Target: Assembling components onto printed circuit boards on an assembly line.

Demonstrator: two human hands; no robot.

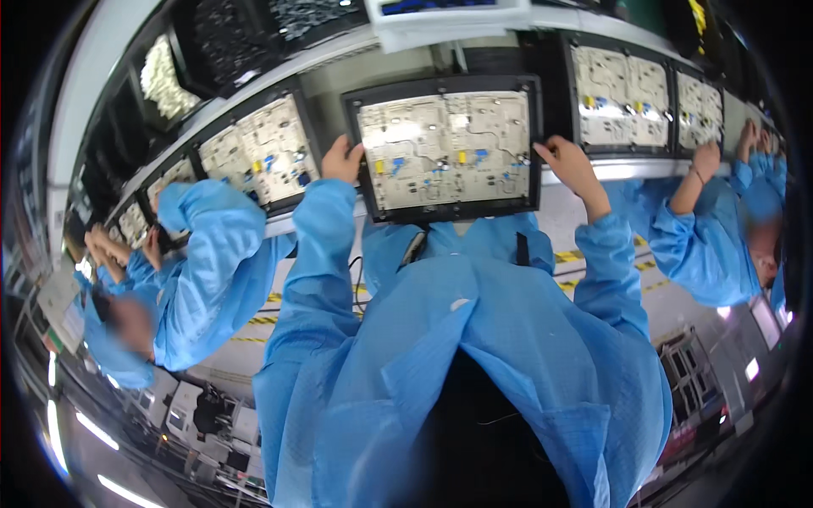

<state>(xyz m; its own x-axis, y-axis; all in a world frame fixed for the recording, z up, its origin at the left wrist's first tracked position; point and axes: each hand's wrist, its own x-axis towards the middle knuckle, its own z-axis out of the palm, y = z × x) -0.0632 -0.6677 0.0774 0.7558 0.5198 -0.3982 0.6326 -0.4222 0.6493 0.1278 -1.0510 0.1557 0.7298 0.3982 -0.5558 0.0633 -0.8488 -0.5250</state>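
Note:
A black rectangular carrier frame (457, 211) is in front of me at the line's near edge, slightly tilted. Two pale circuit boards lie side by side in it, a left circuit board (403, 135) and a right circuit board (489, 131), both dotted with yellow, blue and dark components. My left hand (342, 161) is closed on the frame's left side, thumb at the rim. On the opposite side my right hand (574, 168) grips the right rim between thumb and curled fingers. The undersides of the frame and some fingertips are hidden.
Similar loaded frames stand on the line to the left (262, 148) and right (625, 97). Behind are parts bins, one with white pieces (167, 80), and a white tray (453, 25). Co-workers in blue sit close on the left (216, 245) and right (707, 229).

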